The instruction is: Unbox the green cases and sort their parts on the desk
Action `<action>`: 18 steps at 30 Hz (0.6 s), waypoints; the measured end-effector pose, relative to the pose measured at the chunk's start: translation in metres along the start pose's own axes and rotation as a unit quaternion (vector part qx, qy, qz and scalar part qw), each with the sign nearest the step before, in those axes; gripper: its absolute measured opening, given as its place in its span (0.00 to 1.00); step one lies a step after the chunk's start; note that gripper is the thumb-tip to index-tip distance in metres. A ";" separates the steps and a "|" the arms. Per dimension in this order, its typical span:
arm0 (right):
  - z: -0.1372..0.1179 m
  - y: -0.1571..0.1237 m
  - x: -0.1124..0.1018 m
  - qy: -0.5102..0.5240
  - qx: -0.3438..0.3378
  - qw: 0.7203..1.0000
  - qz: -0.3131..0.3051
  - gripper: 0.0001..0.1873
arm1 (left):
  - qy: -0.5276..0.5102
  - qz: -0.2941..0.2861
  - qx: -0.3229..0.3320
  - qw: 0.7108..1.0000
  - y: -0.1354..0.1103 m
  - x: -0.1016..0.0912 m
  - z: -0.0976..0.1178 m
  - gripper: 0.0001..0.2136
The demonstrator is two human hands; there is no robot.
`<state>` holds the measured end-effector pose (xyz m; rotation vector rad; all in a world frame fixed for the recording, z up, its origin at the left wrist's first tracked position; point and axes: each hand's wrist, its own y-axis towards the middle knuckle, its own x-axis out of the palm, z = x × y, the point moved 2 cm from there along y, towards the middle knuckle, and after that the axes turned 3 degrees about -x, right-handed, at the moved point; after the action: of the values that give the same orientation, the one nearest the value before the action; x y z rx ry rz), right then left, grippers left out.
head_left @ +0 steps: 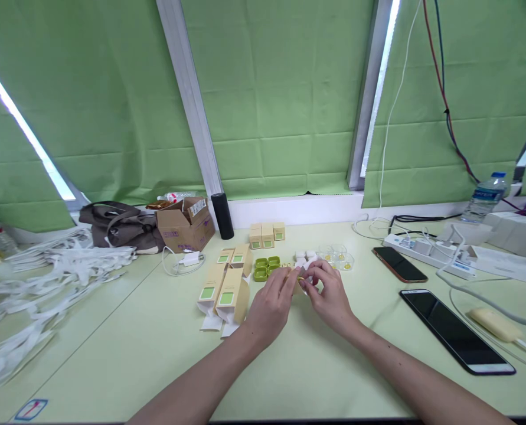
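My left hand (269, 307) and my right hand (331, 295) meet near the middle of the table, fingers pinched on a small cream box (297, 288). Most of the box is hidden behind the fingers. Left of my hands lie several larger cream cartons (231, 295) with green squares, some with open white flaps facing me. Just beyond my left hand are green square cups (267, 261). Small white pieces (306, 255) and clear cups (345, 261) with yellow spots are past my right hand. Small cream boxes (267, 236) stand at the back.
Two phones (457, 330) (399, 264), a power strip (431, 254) and cables lie at right, with a water bottle (484, 198) behind. At left are white straps (68, 277), a grey bag (123, 227), a cardboard box (185, 224) and a black cylinder (222, 216).
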<state>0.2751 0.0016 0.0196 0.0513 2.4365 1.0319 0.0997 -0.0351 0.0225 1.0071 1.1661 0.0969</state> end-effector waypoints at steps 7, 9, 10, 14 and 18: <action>0.001 -0.001 0.002 0.195 0.089 0.976 0.020 0.13 | -0.018 -0.011 -0.039 0.999 0.000 -0.001 -0.009 0.33; 0.002 -0.001 0.002 0.245 0.113 0.963 0.017 0.15 | -0.029 -0.013 -0.049 0.998 0.000 -0.001 -0.011 0.33; 0.003 -0.001 0.002 0.265 0.123 0.956 0.017 0.16 | -0.034 -0.013 -0.052 0.998 0.000 -0.002 -0.011 0.33; 0.007 0.000 0.003 0.297 0.151 0.942 0.038 0.18 | -0.051 -0.009 -0.067 0.996 0.000 -0.002 -0.011 0.34; 0.008 0.006 -0.002 0.330 0.174 0.925 0.070 0.21 | -0.056 -0.002 -0.087 0.995 0.000 -0.001 -0.012 0.35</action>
<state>0.2794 0.0112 0.0194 -0.0086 3.2568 0.7303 0.0895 -0.0282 0.0232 0.8449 1.0390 0.1349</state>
